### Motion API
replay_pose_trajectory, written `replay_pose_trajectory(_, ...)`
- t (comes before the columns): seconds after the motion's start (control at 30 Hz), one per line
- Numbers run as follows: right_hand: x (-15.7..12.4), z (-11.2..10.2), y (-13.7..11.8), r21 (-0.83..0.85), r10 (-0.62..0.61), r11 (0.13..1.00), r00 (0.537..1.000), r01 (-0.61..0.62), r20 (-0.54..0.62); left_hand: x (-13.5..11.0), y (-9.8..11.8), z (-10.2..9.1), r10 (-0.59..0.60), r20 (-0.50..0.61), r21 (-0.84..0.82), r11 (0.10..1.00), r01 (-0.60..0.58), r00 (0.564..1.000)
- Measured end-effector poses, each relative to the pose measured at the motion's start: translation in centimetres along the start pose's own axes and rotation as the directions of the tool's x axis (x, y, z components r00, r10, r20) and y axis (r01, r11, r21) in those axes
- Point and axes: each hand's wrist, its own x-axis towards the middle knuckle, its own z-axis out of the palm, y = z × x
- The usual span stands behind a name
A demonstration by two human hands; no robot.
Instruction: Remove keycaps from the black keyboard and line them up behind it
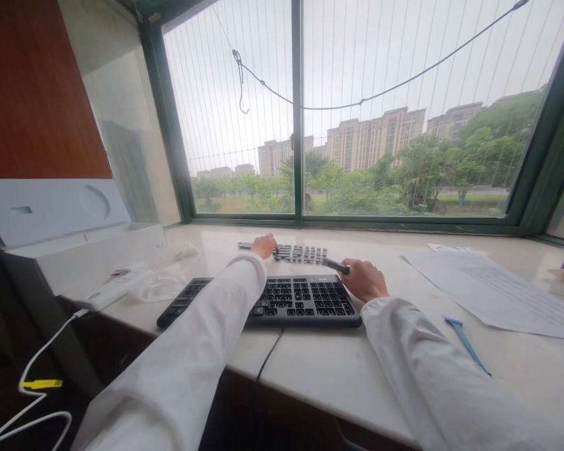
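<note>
A black keyboard lies on the pale stone sill in front of me. Behind it, nearer the window, sit rows of loose black keycaps. My left hand reaches over the keyboard and rests on the left end of those keycaps. My right hand hovers at the keyboard's far right corner, closed on a thin dark tool that points left toward the keycaps. Both arms wear white sleeves.
An open white box with its lid raised stands at the left, with a white cable hanging below. Crumpled clear plastic lies beside it. Paper sheets and a blue plastic tool lie at the right. The window is directly behind.
</note>
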Motion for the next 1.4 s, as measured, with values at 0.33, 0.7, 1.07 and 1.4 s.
replay_pose_trajectory(0.33,0.11,0.14,0.13,0.009,-0.006,1.0,1.0,0.006,0.002,-0.19,0.39,0.15,0.02,0.02,0.049,0.999,-0.021,1.0)
replay_pose_trajectory(0.7,0.02,-0.12,-0.04,0.011,0.002,1.0,1.0,-0.002,0.008,-0.07,0.12,0.3,0.036,-0.018,0.054,0.998,-0.035,0.999)
replay_pose_trajectory(1.07,-0.14,-0.39,-0.32,0.014,0.012,1.0,1.0,-0.012,0.01,0.02,0.08,0.7,0.123,-0.035,0.045,0.992,-0.121,0.992)
replay_pose_trajectory(1.4,-0.13,-0.4,-0.26,0.016,0.019,1.0,1.0,-0.019,0.011,0.21,-0.33,0.55,0.072,-0.07,0.0,0.997,-0.073,0.995)
